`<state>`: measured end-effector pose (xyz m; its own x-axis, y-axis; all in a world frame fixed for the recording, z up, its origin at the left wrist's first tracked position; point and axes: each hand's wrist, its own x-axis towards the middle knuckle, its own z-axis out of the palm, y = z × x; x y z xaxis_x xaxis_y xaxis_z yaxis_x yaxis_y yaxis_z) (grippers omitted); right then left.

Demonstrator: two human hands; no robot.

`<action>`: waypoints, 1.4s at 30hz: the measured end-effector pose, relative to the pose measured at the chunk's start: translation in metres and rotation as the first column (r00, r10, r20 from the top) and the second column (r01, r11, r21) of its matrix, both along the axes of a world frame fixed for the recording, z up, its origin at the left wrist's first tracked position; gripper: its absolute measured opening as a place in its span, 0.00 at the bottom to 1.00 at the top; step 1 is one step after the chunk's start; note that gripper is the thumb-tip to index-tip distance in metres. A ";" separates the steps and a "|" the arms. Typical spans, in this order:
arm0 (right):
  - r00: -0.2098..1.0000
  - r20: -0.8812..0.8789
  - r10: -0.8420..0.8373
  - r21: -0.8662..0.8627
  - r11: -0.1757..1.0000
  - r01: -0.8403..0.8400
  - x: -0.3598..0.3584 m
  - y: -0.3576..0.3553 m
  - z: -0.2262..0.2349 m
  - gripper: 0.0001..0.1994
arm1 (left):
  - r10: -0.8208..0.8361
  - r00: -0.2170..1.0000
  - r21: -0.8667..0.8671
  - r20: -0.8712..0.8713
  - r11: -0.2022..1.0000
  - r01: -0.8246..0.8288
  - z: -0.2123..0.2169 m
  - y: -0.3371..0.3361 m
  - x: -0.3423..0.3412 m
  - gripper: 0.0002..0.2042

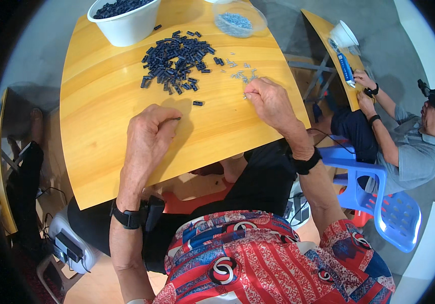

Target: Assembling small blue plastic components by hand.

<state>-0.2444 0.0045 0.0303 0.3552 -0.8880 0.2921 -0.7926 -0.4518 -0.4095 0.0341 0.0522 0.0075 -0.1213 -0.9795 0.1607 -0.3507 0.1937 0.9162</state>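
My left hand [149,133] is closed in a pinch above the table's near left part, with the dark tip of a small black plastic piece [178,118] showing past the fingers. On the right, my right hand [272,104] pinches a small silvery metal pin [246,97] between thumb and forefinger; its exact shape is too small to tell. Loose silvery pins [243,76] lie just beyond that hand. A heap of black plastic pieces [174,58] spreads across the middle of the table, and one single black piece [198,103] lies apart between my hands.
At the table's [101,126] far left stands a white tub [126,28] full of black pieces. A clear round container [258,28] of silvery pins sits far right. Beside a blue plastic chair [379,187], another person [405,137] works at a second table [324,33].
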 end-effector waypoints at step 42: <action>0.839 0.534 -0.102 0.521 0.822 -0.231 0.080 0.047 0.012 0.04 | 0.024 0.767 0.400 -0.642 0.863 0.308 0.004 0.011 -0.013 0.05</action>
<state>-0.1643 0.0514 0.0419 0.3596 -0.9298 -0.0780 -0.3591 -0.0608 -0.9313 0.0210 0.0636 0.0117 -0.3041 -0.9295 -0.2086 0.3071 -0.3030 0.9022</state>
